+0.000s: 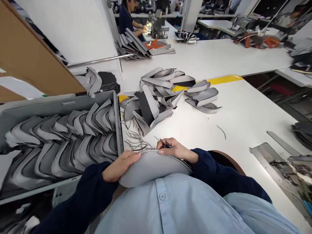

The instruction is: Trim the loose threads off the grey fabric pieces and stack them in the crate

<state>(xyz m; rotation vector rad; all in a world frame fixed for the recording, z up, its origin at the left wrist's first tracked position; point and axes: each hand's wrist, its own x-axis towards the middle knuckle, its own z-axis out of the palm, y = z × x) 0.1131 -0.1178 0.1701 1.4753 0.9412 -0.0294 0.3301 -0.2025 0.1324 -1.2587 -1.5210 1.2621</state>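
A curved grey fabric piece (151,167) rests against my front at the table's edge. My left hand (124,164) grips its left end, thumb along the upper edge. At the middle of that edge is my right hand (172,148), closed around thread snips (167,145) with a bit of blue showing; their blades are partly hidden by the fingers. Thin cut strips (136,141) lie scattered on the table just beyond the left hand. Farther back, a loose heap of similar grey and black pieces (152,107) covers the tabletop.
A grey plastic crate (119,130) at left holds rows of curved grey pieces. A smaller stack of pieces (203,94) lies right of the heap. Sewing machine parts (280,169) are at far right. Across the tables, a person (126,19) sits at a sewing machine (157,27).
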